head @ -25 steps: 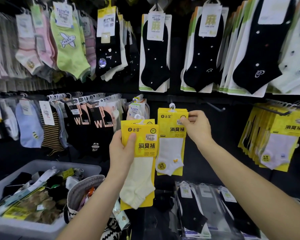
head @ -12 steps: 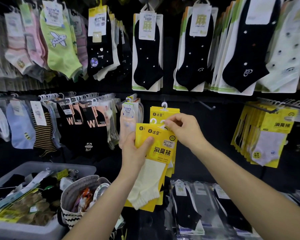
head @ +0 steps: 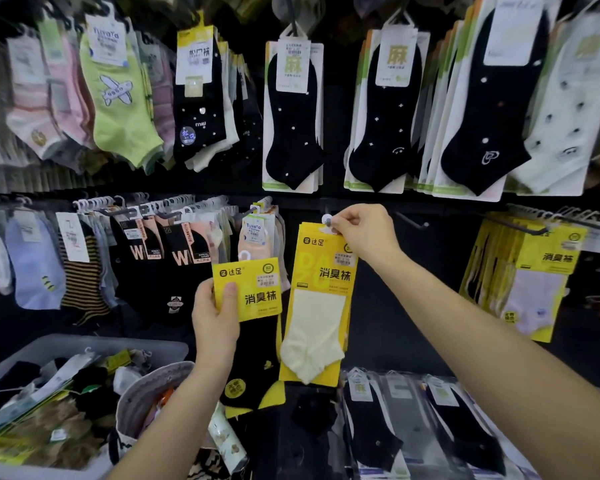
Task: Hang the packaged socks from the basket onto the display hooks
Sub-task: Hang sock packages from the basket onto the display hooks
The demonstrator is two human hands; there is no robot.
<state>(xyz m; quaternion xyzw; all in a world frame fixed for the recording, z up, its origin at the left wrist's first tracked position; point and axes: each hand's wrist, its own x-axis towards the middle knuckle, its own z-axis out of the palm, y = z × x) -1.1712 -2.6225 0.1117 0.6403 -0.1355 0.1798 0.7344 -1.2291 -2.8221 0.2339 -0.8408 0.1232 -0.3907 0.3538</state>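
The right hand [head: 364, 237] pinches the top edge of a yellow pack with a cream sock [head: 317, 306]. Its fingers [head: 343, 220] are curled tight beside the pack's white hanger loop [head: 325, 220], up against the dark display wall. Whether the loop sits on a hook cannot be told. The pack hangs straight down from this grip.

The left hand [head: 215, 320] grips a second yellow pack with a black sock [head: 250, 296], the thumb pressed on its front and the other fingers wrapped behind. This pack is held upright just left of the cream one and lower, their edges close.

Down at the left stands the grey basket [head: 118, 341], holding a jumble of more packaged socks. A bare hook [head: 411, 221] juts out to the right of the right hand, and a row of matching yellow packs [head: 530, 271] hangs farther right.
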